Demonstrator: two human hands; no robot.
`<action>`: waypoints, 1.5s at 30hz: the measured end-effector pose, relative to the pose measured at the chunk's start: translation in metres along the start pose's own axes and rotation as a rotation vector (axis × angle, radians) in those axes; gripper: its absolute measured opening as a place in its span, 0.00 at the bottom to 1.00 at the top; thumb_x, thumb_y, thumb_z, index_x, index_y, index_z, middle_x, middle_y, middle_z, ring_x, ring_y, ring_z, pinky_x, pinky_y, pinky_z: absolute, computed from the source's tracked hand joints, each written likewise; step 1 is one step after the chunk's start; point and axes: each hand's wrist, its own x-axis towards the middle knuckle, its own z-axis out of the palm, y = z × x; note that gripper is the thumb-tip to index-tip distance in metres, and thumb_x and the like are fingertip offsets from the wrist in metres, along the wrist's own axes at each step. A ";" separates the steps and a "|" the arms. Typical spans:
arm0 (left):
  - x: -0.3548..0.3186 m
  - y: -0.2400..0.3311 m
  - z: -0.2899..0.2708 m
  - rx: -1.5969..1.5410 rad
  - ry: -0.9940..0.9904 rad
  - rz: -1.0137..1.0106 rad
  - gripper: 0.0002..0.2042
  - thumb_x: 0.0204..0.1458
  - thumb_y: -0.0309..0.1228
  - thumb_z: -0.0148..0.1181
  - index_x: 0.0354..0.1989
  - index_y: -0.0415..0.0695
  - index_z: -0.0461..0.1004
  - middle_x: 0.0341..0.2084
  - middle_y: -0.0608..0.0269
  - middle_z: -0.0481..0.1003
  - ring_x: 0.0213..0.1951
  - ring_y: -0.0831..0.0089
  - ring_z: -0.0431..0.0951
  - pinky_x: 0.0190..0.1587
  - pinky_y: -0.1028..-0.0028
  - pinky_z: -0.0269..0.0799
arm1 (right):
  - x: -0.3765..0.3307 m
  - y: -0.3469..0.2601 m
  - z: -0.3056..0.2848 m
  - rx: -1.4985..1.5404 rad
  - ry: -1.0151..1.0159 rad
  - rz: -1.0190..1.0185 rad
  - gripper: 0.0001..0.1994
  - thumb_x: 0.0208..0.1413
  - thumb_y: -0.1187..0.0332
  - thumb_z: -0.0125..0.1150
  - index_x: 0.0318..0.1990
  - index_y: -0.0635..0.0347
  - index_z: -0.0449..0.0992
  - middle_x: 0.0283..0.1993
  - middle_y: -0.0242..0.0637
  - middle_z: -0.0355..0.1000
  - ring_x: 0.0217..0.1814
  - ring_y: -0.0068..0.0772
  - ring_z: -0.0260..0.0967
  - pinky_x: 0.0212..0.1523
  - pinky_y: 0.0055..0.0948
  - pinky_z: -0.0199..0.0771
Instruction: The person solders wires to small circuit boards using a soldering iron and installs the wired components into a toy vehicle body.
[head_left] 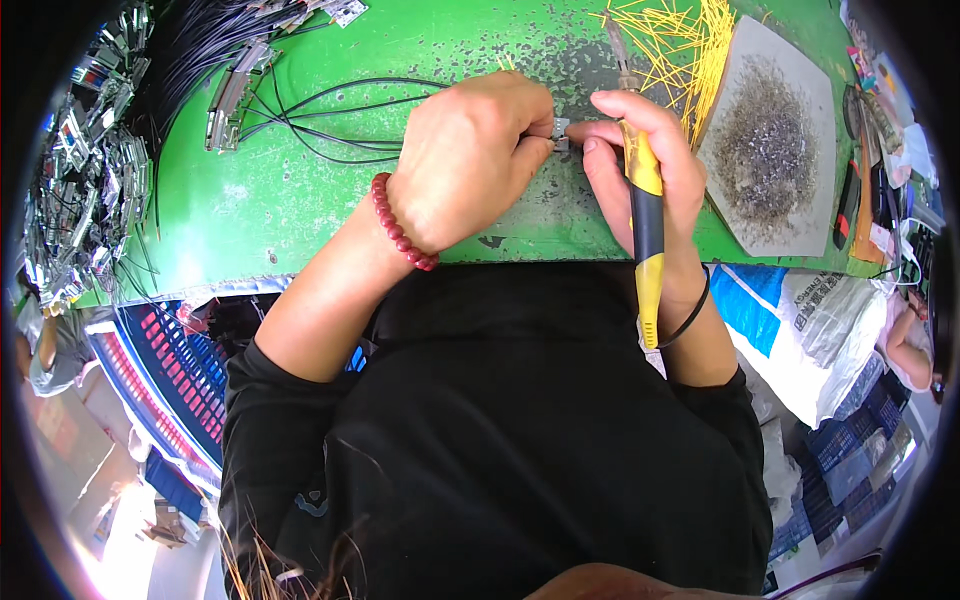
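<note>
On the green table (pixel 300 200), both hands (pixel 470 160) (pixel 640 170) grip a small metal connector (pixel 561 133).

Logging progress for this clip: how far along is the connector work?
Done: a heap of metal connectors with black wires at the left. In hand: left hand pinches a small metal connector; right hand grips a yellow-and-black tool. Left: loose black cables.

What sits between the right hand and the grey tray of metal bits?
In the head view, loose yellow wires lie on the green table between the right hand and the grey tray; lower down, only bare table.
</note>
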 end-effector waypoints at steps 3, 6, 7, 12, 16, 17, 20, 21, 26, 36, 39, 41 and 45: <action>0.000 0.001 0.000 0.007 0.002 0.007 0.04 0.42 0.24 0.61 0.25 0.42 0.72 0.24 0.58 0.73 0.31 0.55 0.76 0.31 0.60 0.72 | 0.005 0.000 -0.001 -0.085 -0.049 -0.108 0.18 0.47 0.85 0.62 0.46 0.58 0.76 0.33 0.37 0.78 0.36 0.25 0.79 0.34 0.21 0.76; -0.001 0.001 0.000 0.008 0.003 0.005 0.04 0.42 0.24 0.61 0.24 0.42 0.72 0.24 0.58 0.73 0.31 0.55 0.76 0.31 0.60 0.72 | 0.006 0.006 0.001 -0.105 -0.081 -0.210 0.19 0.46 0.84 0.64 0.47 0.57 0.76 0.33 0.38 0.78 0.31 0.25 0.78 0.33 0.22 0.76; -0.001 0.000 0.000 0.003 0.000 0.002 0.04 0.42 0.24 0.61 0.24 0.42 0.71 0.24 0.58 0.73 0.31 0.55 0.76 0.31 0.60 0.72 | 0.003 0.005 0.002 -0.040 -0.055 -0.108 0.20 0.46 0.84 0.64 0.48 0.56 0.76 0.32 0.38 0.78 0.30 0.25 0.77 0.32 0.22 0.75; -0.002 0.000 -0.002 -0.011 -0.025 -0.018 0.04 0.42 0.22 0.62 0.25 0.39 0.72 0.27 0.57 0.75 0.32 0.57 0.77 0.34 0.64 0.73 | 0.000 0.008 0.003 -0.043 -0.087 0.048 0.22 0.45 0.82 0.66 0.49 0.52 0.75 0.27 0.33 0.75 0.27 0.21 0.74 0.29 0.21 0.72; -0.002 -0.002 -0.001 -0.043 -0.047 -0.062 0.04 0.44 0.21 0.62 0.26 0.36 0.73 0.30 0.56 0.77 0.33 0.60 0.78 0.37 0.68 0.73 | 0.002 0.005 -0.001 -0.039 -0.127 0.076 0.19 0.48 0.81 0.64 0.49 0.52 0.75 0.25 0.30 0.74 0.26 0.18 0.72 0.29 0.20 0.72; -0.001 -0.003 0.000 -0.042 -0.049 -0.065 0.04 0.44 0.21 0.62 0.26 0.36 0.73 0.30 0.56 0.77 0.33 0.60 0.78 0.37 0.68 0.73 | 0.001 0.005 -0.001 -0.036 -0.127 0.079 0.19 0.48 0.81 0.64 0.49 0.52 0.75 0.25 0.30 0.74 0.26 0.18 0.72 0.29 0.20 0.72; 0.000 -0.001 0.003 0.023 -0.038 -0.039 0.04 0.44 0.21 0.61 0.25 0.36 0.73 0.30 0.56 0.77 0.33 0.60 0.78 0.37 0.68 0.74 | -0.004 0.013 -0.005 0.037 0.071 0.004 0.17 0.54 0.78 0.63 0.52 0.57 0.74 0.27 0.30 0.75 0.29 0.16 0.71 0.32 0.18 0.72; 0.001 0.001 0.002 0.033 -0.033 -0.035 0.04 0.44 0.21 0.61 0.25 0.36 0.73 0.30 0.56 0.77 0.33 0.60 0.78 0.37 0.68 0.74 | -0.001 0.001 -0.013 0.070 0.070 0.071 0.16 0.56 0.76 0.61 0.53 0.60 0.72 0.28 0.31 0.76 0.27 0.15 0.69 0.30 0.17 0.70; 0.003 0.001 0.005 0.082 -0.025 -0.055 0.04 0.43 0.21 0.62 0.23 0.37 0.73 0.30 0.57 0.77 0.33 0.59 0.78 0.36 0.68 0.74 | -0.022 -0.008 -0.040 0.168 -0.054 0.228 0.23 0.61 0.61 0.57 0.59 0.66 0.67 0.30 0.35 0.77 0.23 0.15 0.64 0.29 0.17 0.65; 0.004 0.003 0.005 0.086 -0.022 -0.057 0.03 0.44 0.20 0.61 0.23 0.36 0.72 0.29 0.57 0.77 0.32 0.60 0.78 0.36 0.69 0.73 | -0.036 0.003 -0.049 0.113 0.036 0.110 0.21 0.59 0.58 0.56 0.48 0.70 0.76 0.41 0.41 0.77 0.34 0.22 0.70 0.38 0.25 0.71; 0.005 0.001 0.003 0.057 -0.029 -0.026 0.03 0.45 0.20 0.60 0.25 0.35 0.72 0.29 0.57 0.77 0.32 0.62 0.78 0.36 0.70 0.73 | -0.038 0.001 -0.045 0.252 0.092 0.204 0.16 0.59 0.65 0.60 0.49 0.68 0.72 0.37 0.40 0.76 0.36 0.21 0.71 0.38 0.23 0.71; 0.005 -0.001 -0.002 0.033 -0.044 0.004 0.03 0.46 0.20 0.60 0.26 0.35 0.73 0.29 0.57 0.77 0.31 0.63 0.78 0.36 0.70 0.73 | -0.031 -0.004 -0.036 0.305 0.082 0.198 0.16 0.59 0.70 0.61 0.53 0.65 0.69 0.37 0.39 0.75 0.32 0.18 0.70 0.35 0.18 0.70; 0.003 -0.003 -0.008 -0.089 -0.105 -0.109 0.03 0.50 0.20 0.61 0.31 0.35 0.73 0.30 0.58 0.77 0.32 0.68 0.77 0.36 0.73 0.73 | -0.015 0.004 -0.028 -0.006 -0.107 0.064 0.15 0.55 0.76 0.62 0.51 0.61 0.75 0.39 0.38 0.79 0.25 0.21 0.72 0.28 0.19 0.70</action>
